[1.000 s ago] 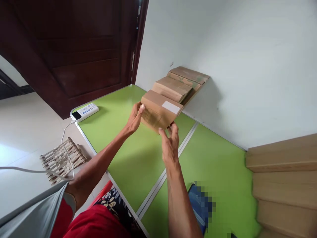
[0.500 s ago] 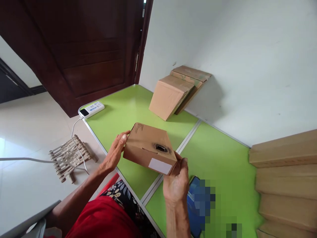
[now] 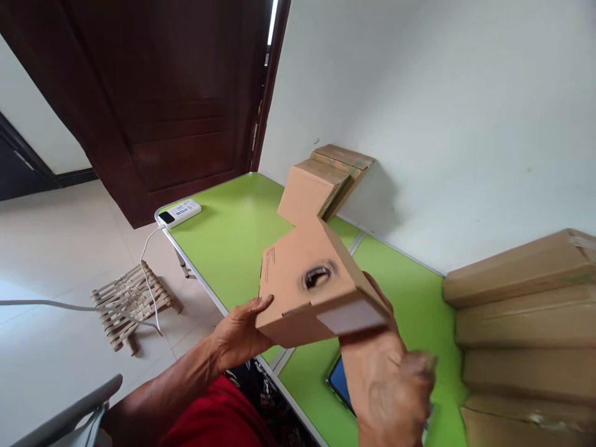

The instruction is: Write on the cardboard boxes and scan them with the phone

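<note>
A brown cardboard box (image 3: 293,267) is tilted in the air above the table. Its upper face has a dark-edged oval hole, and a pale label sits on the near side. My left hand (image 3: 242,332) grips the near left corner, thumb on the upper face. At the right end is my right hand (image 3: 388,379), smeared by motion; some of its fingers reach behind the box, while the thumb side stands away from the cardboard. Partly hidden below the box and right wrist lies a blue-screened phone (image 3: 339,379).
The green folding table (image 3: 228,230) carries a white device (image 3: 180,213) with a cable at its far left corner. Cardboard boxes (image 3: 310,186) lean against the wall. Several more boxes (image 3: 526,320) are lined up at the right. A woven stool (image 3: 133,304) stands on the floor.
The box has moved right and nearer, and is turned and tilted differently. My left hand moved along with it. My right hand swung right, its thumb coming away from the box.
</note>
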`<state>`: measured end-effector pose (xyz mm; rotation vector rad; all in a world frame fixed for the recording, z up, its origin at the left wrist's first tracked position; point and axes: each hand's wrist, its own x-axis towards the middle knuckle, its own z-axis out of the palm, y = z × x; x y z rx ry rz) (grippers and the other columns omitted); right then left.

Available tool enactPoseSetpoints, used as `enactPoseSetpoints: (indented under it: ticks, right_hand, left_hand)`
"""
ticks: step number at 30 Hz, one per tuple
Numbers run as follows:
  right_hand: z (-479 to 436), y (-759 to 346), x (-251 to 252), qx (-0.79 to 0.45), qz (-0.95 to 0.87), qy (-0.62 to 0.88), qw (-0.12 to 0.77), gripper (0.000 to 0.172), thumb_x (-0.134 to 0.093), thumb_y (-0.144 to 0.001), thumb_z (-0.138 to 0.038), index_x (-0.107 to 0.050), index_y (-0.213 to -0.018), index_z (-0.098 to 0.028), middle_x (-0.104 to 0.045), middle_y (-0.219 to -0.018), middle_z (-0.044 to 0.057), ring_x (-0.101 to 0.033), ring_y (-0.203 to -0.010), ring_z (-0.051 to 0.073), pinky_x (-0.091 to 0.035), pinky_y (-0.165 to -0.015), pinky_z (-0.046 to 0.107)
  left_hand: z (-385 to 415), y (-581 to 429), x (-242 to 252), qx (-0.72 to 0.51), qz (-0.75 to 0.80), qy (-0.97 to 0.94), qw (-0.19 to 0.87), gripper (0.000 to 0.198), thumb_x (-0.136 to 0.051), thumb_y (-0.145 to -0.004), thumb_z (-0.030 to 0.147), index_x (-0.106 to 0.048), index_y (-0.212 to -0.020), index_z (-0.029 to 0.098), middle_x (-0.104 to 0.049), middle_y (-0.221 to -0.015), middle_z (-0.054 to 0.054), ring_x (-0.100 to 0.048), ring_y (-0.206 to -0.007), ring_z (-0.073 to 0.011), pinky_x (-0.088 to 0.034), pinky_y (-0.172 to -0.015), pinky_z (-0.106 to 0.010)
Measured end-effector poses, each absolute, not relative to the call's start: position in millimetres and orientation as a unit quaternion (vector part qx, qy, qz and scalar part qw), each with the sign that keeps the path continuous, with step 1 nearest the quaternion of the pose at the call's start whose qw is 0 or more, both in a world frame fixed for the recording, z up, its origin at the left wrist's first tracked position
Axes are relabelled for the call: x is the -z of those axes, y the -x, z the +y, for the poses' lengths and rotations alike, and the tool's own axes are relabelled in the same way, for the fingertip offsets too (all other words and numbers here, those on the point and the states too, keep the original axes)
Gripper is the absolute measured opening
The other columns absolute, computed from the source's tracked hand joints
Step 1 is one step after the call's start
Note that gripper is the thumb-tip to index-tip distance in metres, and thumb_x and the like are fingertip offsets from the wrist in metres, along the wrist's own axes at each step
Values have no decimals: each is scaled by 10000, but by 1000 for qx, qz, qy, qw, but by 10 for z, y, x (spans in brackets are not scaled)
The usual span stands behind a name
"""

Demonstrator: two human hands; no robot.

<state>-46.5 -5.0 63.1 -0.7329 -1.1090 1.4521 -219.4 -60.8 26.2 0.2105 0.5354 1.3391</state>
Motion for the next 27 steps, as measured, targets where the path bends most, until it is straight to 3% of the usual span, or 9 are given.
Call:
enactPoseSetpoints:
  ticks: [3,6,9,14,16,18,21,23,27]
  right_hand:
    - [-278,624,-652,-514,-536,377,553,1092,-961,-656,-596,-467,-1563,-239,-571,-1557,205,-649,-1290,375,-568,-1036,530]
    - [-399,740,-635,-403,-522,473,584,979,-968,-696,-441,-493,-1517,-198,-607,-1495,223,-695,-1184,340,-612,-941,479]
    - [-349,589,-676,-417,-536,450,580,814,-910,-782,-415,-562,-1485,-197,-670,-1425,187,-693,-1214,342,-602,-986,478]
    - [-97,-43,-803,-436,-618,438,487,899,-909,-774,-431,-523,-1575,-292,-691,-1436,133,-681,-1282,369,-597,-1031,494]
    - [6,-210,-869,-406,-681,448,414,877,-893,-774,-489,-544,-1564,-340,-676,-1477,105,-658,-1329,381,-584,-1062,508]
    - [99,-269,-957,-401,-741,422,335,827,-862,-800,-519,-561,-1555,-369,-643,-1534,81,-611,-1399,384,-565,-1102,516]
    - [203,-238,-1105,-430,-783,366,260,793,-828,-845,-526,-559,-1571,-353,-598,-1589,80,-537,-1480,387,-496,-1185,549]
    - [236,-217,-1165,-444,-780,363,251,762,-830,-848,-543,-595,-1544,-341,-615,-1570,91,-553,-1463,387,-484,-1196,551]
    - [190,-216,-1039,-461,-691,436,346,752,-842,-835,-583,-612,-1515,-360,-646,-1521,103,-630,-1371,366,-593,-1043,466]
  left_hand:
    - [-643,1913,-382,-649,211,-89,726,560,-915,-818,437,-720,-1244,129,-783,-1264,-156,-711,-1266,-321,-533,-1129,-410]
    - [-688,1722,-396,-690,210,-177,670,673,-926,-816,392,-653,-1394,184,-718,-1411,-151,-629,-1390,-352,-467,-1201,-458]
    - [-731,1837,-237,-668,279,-272,634,775,-888,-859,430,-546,-1524,225,-629,-1534,-168,-546,-1466,-384,-449,-1202,-531]
    - [-726,2540,-104,-660,477,-334,475,969,-682,-946,688,-240,-1691,255,-487,-1635,-207,-496,-1497,-399,-409,-1215,-623]
    - [-690,2749,-245,-639,529,-436,348,1117,-742,-886,713,-139,-1719,275,-390,-1696,-206,-399,-1564,-400,-324,-1274,-649]
    - [-641,2828,-462,-565,531,-572,268,1205,-840,-806,688,-163,-1722,294,-345,-1725,-190,-319,-1603,-421,-259,-1305,-670]
    - [-576,2748,-782,-420,471,-705,324,1205,-927,-747,581,-271,-1704,255,-444,-1667,-206,-463,-1504,-449,-394,-1244,-635]
    - [-562,2641,-909,-381,453,-698,404,1079,-904,-793,511,-345,-1670,222,-593,-1535,-194,-625,-1331,-406,-522,-1128,-552]
    - [-603,2456,-911,-450,469,-555,520,794,-842,-879,461,-486,-1560,257,-691,-1402,-110,-675,-1249,-344,-578,-1019,-455]
